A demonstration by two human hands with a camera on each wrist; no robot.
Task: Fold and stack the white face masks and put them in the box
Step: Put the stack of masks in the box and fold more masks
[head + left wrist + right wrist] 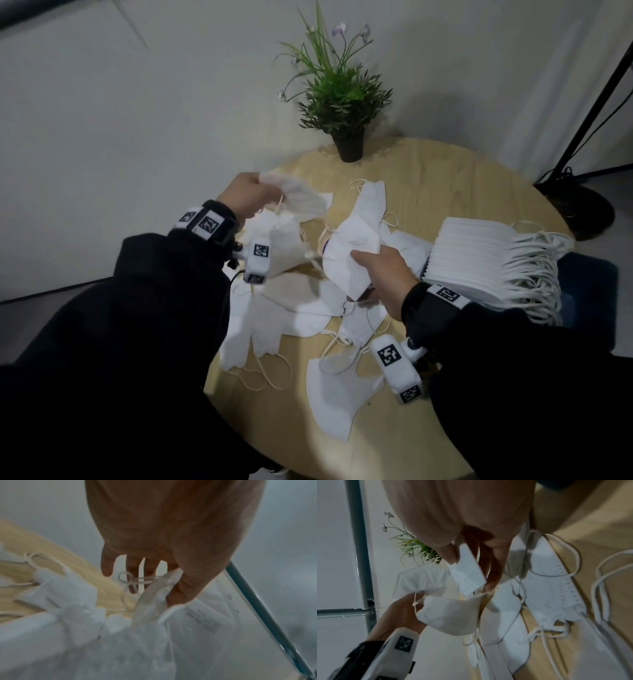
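Masks lie loose and unfolded across the near half of the round wooden table, their ear loops tangled over one another. I have my left hand raised above the table's far left edge, thumb and fingers pinching one mask by its end, with an ear loop hanging under the fingers. My right hand is clamped on a second mask at the middle of the table, thumb on top and fingers underneath. Just right of that hand stands a tall stack of folded masks, loops trailing off its right side. I cannot make out a box from here. A potted plant sits at the table's far edge.
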